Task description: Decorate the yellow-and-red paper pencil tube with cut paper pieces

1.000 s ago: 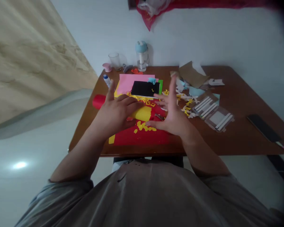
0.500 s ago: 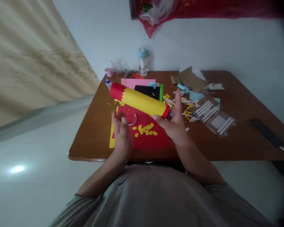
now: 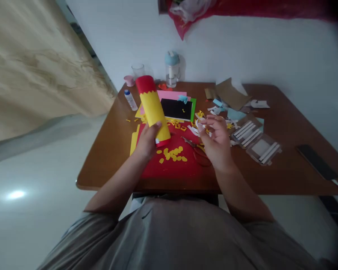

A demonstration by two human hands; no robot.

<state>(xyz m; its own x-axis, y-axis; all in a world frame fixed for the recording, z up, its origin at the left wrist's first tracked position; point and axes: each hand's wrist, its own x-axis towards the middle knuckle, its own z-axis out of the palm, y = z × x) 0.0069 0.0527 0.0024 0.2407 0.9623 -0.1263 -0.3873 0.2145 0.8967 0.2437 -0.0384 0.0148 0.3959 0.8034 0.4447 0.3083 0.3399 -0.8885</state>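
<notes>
My left hand (image 3: 148, 140) is closed round the lower end of a red and yellow paper tube (image 3: 152, 107), which stands tilted above the red paper sheet (image 3: 174, 168). My right hand (image 3: 215, 137) hovers over the sheet's right side with its fingers loosely curled and nothing visible in them. Red-handled scissors (image 3: 195, 148) lie just left of that hand. Small yellow paper bits (image 3: 173, 154) lie scattered on the red sheet between my hands.
On the brown table (image 3: 284, 172) lie a black sheet (image 3: 177, 109) on pink paper, a glue bottle (image 3: 129, 99), a water bottle (image 3: 171, 69), a glass (image 3: 138, 70), paper scraps, clear trays of white strips (image 3: 255, 138), brown card (image 3: 231, 93) and a dark phone (image 3: 317, 162).
The tube passed from my right hand to my left and turned from lying slantwise to nearly upright. My right hand dropped toward the scraps and curled its fingers.
</notes>
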